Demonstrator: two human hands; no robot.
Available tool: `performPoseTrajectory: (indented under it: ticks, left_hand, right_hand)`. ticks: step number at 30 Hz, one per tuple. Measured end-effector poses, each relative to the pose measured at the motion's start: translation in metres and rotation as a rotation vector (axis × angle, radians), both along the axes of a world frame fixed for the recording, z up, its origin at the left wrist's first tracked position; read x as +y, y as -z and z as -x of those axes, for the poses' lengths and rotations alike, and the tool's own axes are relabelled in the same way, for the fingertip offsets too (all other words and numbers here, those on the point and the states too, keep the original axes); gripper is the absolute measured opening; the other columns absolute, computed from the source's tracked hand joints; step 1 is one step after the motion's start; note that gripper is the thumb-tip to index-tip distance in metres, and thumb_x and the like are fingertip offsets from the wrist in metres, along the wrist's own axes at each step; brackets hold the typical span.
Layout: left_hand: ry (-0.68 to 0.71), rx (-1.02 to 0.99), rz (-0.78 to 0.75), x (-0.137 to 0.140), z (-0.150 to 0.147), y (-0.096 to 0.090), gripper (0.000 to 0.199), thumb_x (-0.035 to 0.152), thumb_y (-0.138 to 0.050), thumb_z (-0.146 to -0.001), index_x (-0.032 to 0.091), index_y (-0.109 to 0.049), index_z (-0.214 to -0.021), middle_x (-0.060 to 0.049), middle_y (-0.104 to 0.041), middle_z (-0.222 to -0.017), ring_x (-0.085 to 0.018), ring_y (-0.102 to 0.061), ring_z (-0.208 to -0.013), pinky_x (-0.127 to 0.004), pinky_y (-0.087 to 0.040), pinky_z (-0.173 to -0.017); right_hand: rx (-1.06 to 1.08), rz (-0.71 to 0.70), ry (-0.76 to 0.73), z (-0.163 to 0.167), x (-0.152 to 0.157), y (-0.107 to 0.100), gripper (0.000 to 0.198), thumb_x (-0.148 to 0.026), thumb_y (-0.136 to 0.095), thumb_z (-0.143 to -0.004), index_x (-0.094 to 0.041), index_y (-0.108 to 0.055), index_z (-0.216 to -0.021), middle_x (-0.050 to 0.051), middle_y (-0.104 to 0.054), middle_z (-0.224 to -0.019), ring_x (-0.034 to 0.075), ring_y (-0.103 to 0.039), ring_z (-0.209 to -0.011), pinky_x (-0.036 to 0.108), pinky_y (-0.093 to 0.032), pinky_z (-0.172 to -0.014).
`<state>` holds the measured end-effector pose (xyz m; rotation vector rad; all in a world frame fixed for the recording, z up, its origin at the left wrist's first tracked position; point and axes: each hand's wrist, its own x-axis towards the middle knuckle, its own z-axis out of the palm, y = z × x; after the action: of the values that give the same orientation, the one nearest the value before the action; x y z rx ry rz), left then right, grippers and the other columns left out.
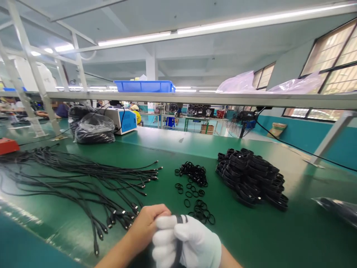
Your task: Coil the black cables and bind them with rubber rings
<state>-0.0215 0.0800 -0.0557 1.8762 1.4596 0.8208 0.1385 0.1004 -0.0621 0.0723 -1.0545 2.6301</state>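
My right hand (189, 238), in a white glove, is closed around a black cable (179, 253) at the bottom middle. Dark bands (182, 219) cross its index finger. Bare and pressed against the glove, my left hand (150, 225) has its fingers curled; what they grip is hidden. Just beyond the hands lie loose black rubber rings (202, 211), with a denser heap of rings (193, 172) farther back. Many loose black cables (95, 171) spread over the left of the green table, their plug ends toward the middle. Coiled black cables (251, 175) are piled on the right.
A shelf (195, 97) spans the table and carries a blue tray (145, 86). Behind the loose cables are a plastic-wrapped black bundle (95, 128) and a blue-and-white box (125, 121). A bagged item (338, 208) lies at far right; a fan (237, 124) stands at the back.
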Motion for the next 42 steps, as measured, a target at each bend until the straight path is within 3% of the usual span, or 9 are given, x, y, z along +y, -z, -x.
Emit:
performPoseTrajectory:
  ticks: [3, 9, 17, 21, 26, 32, 35, 38, 42]
  left_hand:
    - [-0.057, 0.120, -0.058, -0.003, 0.004, 0.011, 0.026, 0.023, -0.040, -0.084, 0.018, -0.061, -0.070, -0.001, -0.063, -0.071, -0.016, -0.058, -0.070, -0.023, -0.041, -0.064]
    - [-0.200, 0.718, -0.070, -0.025, -0.022, 0.014, 0.028, 0.016, -0.036, -0.089, 0.024, -0.062, -0.094, -0.003, -0.067, -0.087, -0.022, -0.064, -0.077, -0.028, -0.043, -0.064]
    - [0.084, 0.945, -0.338, -0.029, -0.034, 0.001, 0.012, 0.009, -0.054, -0.081, 0.018, -0.060, -0.078, -0.003, -0.067, -0.077, -0.021, -0.062, -0.070, -0.032, -0.040, -0.064]
    - [0.215, 0.835, -0.343, -0.012, -0.011, -0.038, 0.023, 0.037, -0.073, -0.070, 0.018, -0.059, -0.074, 0.000, -0.066, -0.074, -0.019, -0.058, -0.071, -0.030, -0.037, -0.066]
    - [0.329, 0.564, -0.108, 0.008, 0.010, -0.056, 0.013, 0.024, -0.073, -0.068, 0.020, -0.061, -0.071, 0.005, -0.063, -0.070, -0.013, -0.055, -0.071, -0.022, -0.037, -0.063]
    - [0.208, 0.494, -0.426, 0.003, 0.011, -0.043, 0.013, 0.014, -0.060, -0.079, 0.024, -0.068, -0.081, -0.002, -0.063, -0.100, -0.021, -0.050, -0.102, -0.035, -0.033, -0.091]
    - [0.236, 0.566, -0.484, -0.004, 0.009, -0.045, 0.017, 0.015, -0.054, -0.084, 0.023, -0.069, -0.086, -0.005, -0.064, -0.099, -0.022, -0.050, -0.096, -0.038, -0.033, -0.087]
    - [0.290, 0.412, -0.257, -0.004, 0.009, -0.046, 0.015, 0.021, -0.053, -0.084, 0.019, -0.068, -0.079, -0.003, -0.062, -0.083, -0.017, -0.051, -0.077, -0.030, -0.036, -0.072]
    - [0.209, -0.168, 0.201, -0.002, 0.006, -0.031, 0.007, 0.022, -0.059, -0.075, 0.017, -0.056, -0.072, 0.004, -0.048, -0.061, -0.009, -0.042, -0.055, -0.020, -0.032, -0.051]
  right_hand:
    - [0.157, 0.226, 0.243, -0.002, 0.007, -0.011, 0.035, -0.028, -0.077, -0.061, -0.016, -0.048, -0.075, -0.006, -0.037, -0.062, 0.007, -0.042, -0.058, 0.021, -0.029, -0.057]
    - [-0.092, 0.275, 0.653, -0.011, 0.025, 0.001, 0.052, -0.030, -0.078, -0.063, -0.015, -0.057, -0.108, 0.011, -0.063, -0.106, 0.023, -0.059, -0.097, 0.041, -0.038, -0.090]
    - [-0.300, 0.131, 0.600, 0.000, 0.018, 0.016, 0.038, -0.024, -0.079, -0.061, -0.013, -0.062, -0.093, 0.006, -0.066, -0.083, 0.017, -0.062, -0.079, 0.033, -0.043, -0.079]
    - [-0.269, 0.058, 0.314, 0.003, 0.004, 0.012, 0.025, -0.027, -0.075, -0.066, -0.009, -0.062, -0.076, 0.004, -0.060, -0.069, 0.013, -0.057, -0.064, 0.030, -0.044, -0.068]
    - [-0.243, 0.080, 0.023, 0.005, -0.005, 0.024, 0.044, -0.033, -0.076, -0.063, -0.007, -0.060, -0.094, 0.008, -0.062, -0.077, 0.017, -0.060, -0.072, 0.035, -0.045, -0.071]
    - [-0.269, 0.108, 0.116, 0.008, 0.001, 0.038, 0.035, -0.032, -0.068, -0.067, -0.003, -0.062, -0.086, 0.009, -0.063, -0.065, 0.021, -0.064, -0.061, 0.037, -0.048, -0.060]
    - [-0.264, 0.093, 0.108, 0.005, 0.004, 0.036, 0.035, -0.030, -0.066, -0.067, -0.002, -0.064, -0.088, 0.013, -0.067, -0.070, 0.024, -0.066, -0.064, 0.038, -0.050, -0.059]
    - [-0.226, 0.104, 0.040, 0.001, 0.004, 0.031, 0.034, -0.028, -0.067, -0.067, -0.002, -0.065, -0.090, 0.013, -0.070, -0.075, 0.024, -0.067, -0.067, 0.036, -0.052, -0.059]
    - [-0.170, 0.104, -0.015, -0.005, 0.001, 0.023, 0.038, -0.031, -0.070, -0.065, -0.003, -0.066, -0.091, 0.013, -0.071, -0.077, 0.023, -0.068, -0.069, 0.033, -0.052, -0.059]
